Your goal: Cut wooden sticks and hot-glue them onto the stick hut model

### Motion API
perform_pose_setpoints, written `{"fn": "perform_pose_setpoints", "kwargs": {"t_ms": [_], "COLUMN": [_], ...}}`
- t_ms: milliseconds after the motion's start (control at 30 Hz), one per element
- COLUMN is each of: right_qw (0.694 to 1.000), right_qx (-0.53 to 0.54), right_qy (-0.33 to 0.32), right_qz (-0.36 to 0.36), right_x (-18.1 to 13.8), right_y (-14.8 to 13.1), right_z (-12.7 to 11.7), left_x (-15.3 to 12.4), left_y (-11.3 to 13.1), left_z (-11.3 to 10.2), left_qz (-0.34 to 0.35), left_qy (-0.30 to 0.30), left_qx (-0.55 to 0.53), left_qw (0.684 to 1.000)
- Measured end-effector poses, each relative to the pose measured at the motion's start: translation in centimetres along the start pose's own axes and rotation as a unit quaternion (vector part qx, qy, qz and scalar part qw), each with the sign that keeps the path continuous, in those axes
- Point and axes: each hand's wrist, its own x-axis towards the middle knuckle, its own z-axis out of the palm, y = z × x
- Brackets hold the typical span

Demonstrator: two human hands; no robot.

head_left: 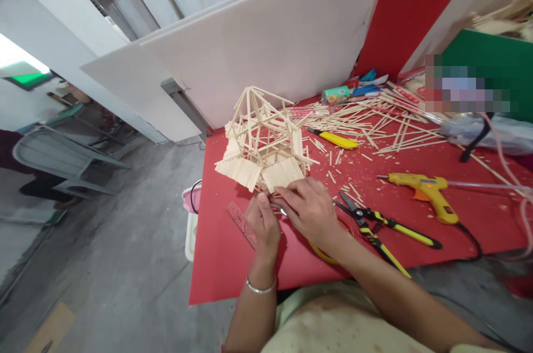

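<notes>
Left hand (263,225) and right hand (310,208) meet, fingertips bunched; cannot tell if anything is pinched. Stick house (262,142) just beyond, touching the fingertips. Ruler (239,220) beneath left hand; snips (375,225) just right of right hand

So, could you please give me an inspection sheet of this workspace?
Surface: red table, scattered with stick bits.
Job's things: stick house by the table's left edge; ruler partly under the left hand.
Clutter: loose sticks, yellow knife, cutters, glue gun, can.
Grips: left hand and right hand meet at the house's near edge; grip unclear.
Cables: black cable from the glue gun.
Surroundings: white board behind; grey chair to the left.
</notes>
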Motion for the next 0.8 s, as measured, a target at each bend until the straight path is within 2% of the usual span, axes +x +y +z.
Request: {"fn": "perform_pose_setpoints", "kwargs": {"t_ms": [800], "right_qw": [1.000], "right_qx": [-0.004], "right_qy": [-0.008], "right_qz": [0.001], "right_x": [-0.13], "right_y": [-0.06], "right_z": [0.01], "left_x": [-0.10], "left_y": [-0.17], "left_z": [0.04], "left_qz": [-0.001], "left_qy": [-0.002], "left_qx": [-0.008], "left_qw": [1.000]}}
